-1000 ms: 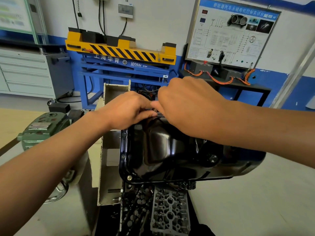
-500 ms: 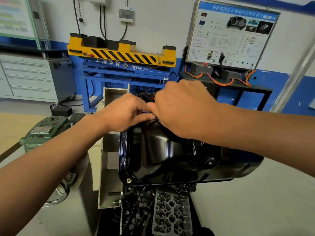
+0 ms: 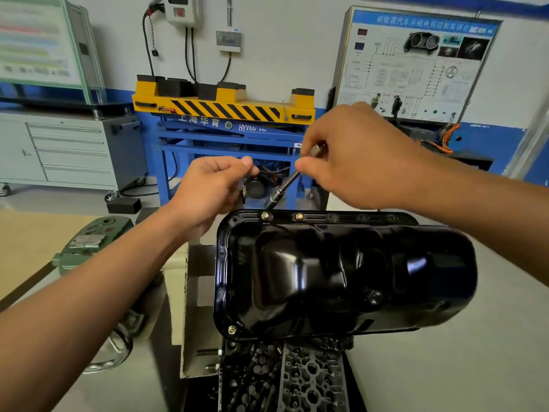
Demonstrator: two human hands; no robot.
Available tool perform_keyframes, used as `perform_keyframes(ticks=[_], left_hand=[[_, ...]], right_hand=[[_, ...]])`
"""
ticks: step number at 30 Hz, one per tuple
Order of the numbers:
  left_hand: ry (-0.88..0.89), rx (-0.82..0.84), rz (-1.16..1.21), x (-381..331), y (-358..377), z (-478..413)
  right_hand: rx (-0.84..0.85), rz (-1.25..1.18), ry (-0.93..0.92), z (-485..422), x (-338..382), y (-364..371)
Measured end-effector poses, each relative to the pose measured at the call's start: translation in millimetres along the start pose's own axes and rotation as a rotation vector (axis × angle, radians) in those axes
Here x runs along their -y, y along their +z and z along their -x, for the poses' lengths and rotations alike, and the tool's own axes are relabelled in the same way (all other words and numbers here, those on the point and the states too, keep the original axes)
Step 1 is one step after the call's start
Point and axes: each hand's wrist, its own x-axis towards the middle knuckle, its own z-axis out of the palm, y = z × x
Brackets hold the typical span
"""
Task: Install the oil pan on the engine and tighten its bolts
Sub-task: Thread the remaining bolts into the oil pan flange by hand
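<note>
Centre and near: a black oil pan (image 3: 341,278) of pressed steel. Glossy paint with white glints, a deep rounded sump with a stepped bulge, and a flat ribbed flange all round. Seated open side down on the engine (image 3: 300,379), a grey cast block, rough and crowded with round bores and small parts, showing below the pan's near edge.

Far left: a grey metal drawer cabinet (image 3: 71,150), flat-fronted with long bar handles. Far centre: a blue steel lift table (image 3: 225,108) under a yellow deck with black hazard stripes and black blocks on top. Far right: a white diagram board (image 3: 416,63) with a blue header. Near left: a green cast housing (image 3: 95,239), paint dull and worn.

Right hand (image 3: 356,162) above the pan's far rim, fingers curled round the handle of a socket driver (image 3: 282,188), thumb laid alongside. Slim bright steel shaft slanting down and left, its dark socket end just beside the far-left bolt (image 3: 265,216); contact unclear.

Left hand (image 3: 214,188) left of the driver, beyond the pan's far-left corner. Fingers curled in, thumb pressed to forefinger; cannot tell what, if anything, sits in the pinch.

Smallest: brass-toned flanged hex heads in the flange. A second bolt (image 3: 299,216) just right of the far-left one, and a near-left bolt (image 3: 232,330) at the near corner.
</note>
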Motion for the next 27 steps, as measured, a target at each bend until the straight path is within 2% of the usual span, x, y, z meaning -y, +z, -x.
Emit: perform_keyframes(ticks=[3,5,8,12,14,16,18,21,24,27], left_hand=[[-0.322,-0.039,0.314,-15,13,-4],[-0.472,-0.045,0.479,-24,23,-7],[-0.576,-0.041,0.599,-34,45,-12],[-0.639,-0.057,0.711,-40,75,-22],[-0.665,-0.078,0.761,-40,88,-29],[-0.681,-0.096,0.805,-40,101,-36],[-0.684,-0.133,0.88,-42,112,-43],[-0.648,-0.176,1.052,-40,122,-48],[-0.637,-0.194,1.124,-33,122,-51],[-0.629,-0.232,1.039,-29,120,-50]], right_hand=[[-0.128,-0.389,0.16,-5,-22,-1],[-0.281,-0.682,0.27,-7,-39,5],[-0.459,-0.918,0.38,-10,-60,19],[-0.558,-1.11,0.505,-14,-77,42],[-0.582,-1.142,0.486,-14,-83,49],[-0.536,-1.104,0.378,-15,-87,51],[-0.452,-0.938,0.22,-16,-91,52],[-0.207,-0.668,0.023,-17,-95,55],[-0.106,-0.398,-0.085,-14,-101,62],[-0.052,-0.355,-0.119,-11,-106,65]])
